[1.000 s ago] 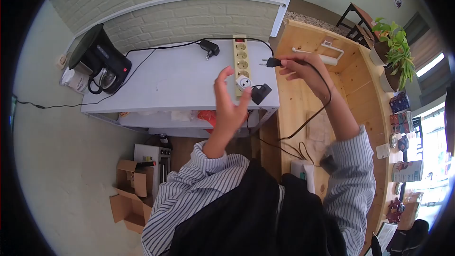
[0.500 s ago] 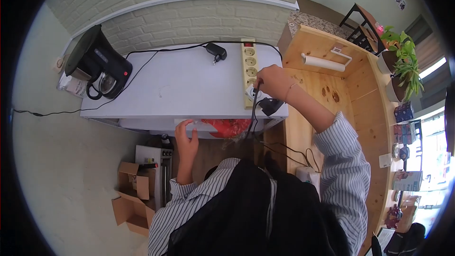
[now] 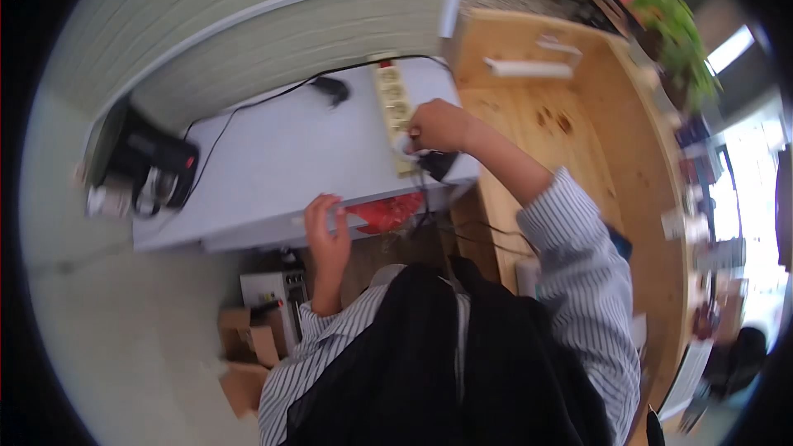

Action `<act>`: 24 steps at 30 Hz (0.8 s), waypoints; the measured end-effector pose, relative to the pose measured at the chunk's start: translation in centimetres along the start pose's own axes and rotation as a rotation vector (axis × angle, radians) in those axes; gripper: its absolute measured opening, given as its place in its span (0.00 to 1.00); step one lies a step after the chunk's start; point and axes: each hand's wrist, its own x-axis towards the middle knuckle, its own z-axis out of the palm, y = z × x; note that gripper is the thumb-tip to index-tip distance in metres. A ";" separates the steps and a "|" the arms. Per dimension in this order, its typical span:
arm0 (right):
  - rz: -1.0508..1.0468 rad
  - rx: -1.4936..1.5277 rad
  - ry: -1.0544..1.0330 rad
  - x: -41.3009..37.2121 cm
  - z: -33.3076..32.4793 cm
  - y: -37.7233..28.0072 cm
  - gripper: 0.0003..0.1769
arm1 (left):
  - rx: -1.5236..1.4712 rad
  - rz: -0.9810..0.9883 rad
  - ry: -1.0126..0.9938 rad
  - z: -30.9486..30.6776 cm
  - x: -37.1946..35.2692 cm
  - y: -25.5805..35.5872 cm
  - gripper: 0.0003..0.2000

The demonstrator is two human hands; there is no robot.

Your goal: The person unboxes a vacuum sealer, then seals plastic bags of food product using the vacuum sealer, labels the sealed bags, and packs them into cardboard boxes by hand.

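Note:
The cream power strip (image 3: 392, 99) lies near the right end of the white tabletop (image 3: 281, 140), its red switch at the far end. My right hand (image 3: 439, 125) is closed over the strip's near sockets, pinching the black plug of a cord; the fingers partly hide it. Just beside those fingers, a black adapter (image 3: 438, 165) sits at the strip's near end. My left hand (image 3: 326, 231) is at the table's front edge, thumb and fingers apart, holding nothing. Under the tabletop, to the right of that hand, shows a red plastic bag (image 3: 384, 215).
A black coffee maker (image 3: 149, 157) stands at the table's left end. Another black adapter (image 3: 333, 89) lies toward the back by a long cord. Cardboard boxes (image 3: 248, 347) are on the floor at lower left. A wooden counter (image 3: 529, 128) with raised sides adjoins on the right.
The whole view has shifted and tilted, with motion blur. My right hand has come lower onto the strip's near sockets. My left hand stays open by the table edge.

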 end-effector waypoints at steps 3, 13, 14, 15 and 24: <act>-0.042 0.369 0.289 -4.8 0.0 2.0 0.22 | -0.018 0.142 0.089 -0.2 0.8 2.3 0.07; 1.073 0.794 1.092 -36.8 11.0 -5.6 0.14 | -0.635 0.972 -0.329 7.0 1.1 12.2 0.05; 1.175 0.737 1.197 -39.3 12.1 -8.1 0.13 | -0.684 0.942 -0.464 8.3 0.7 13.2 0.05; 1.277 0.678 1.298 -41.4 13.3 -10.9 0.13 | -0.725 0.910 -0.601 9.7 0.0 14.3 0.05; 1.971 -0.655 2.383 -46.8 21.4 -24.6 0.09 | -0.426 0.869 -1.223 25.3 -6.7 20.2 0.13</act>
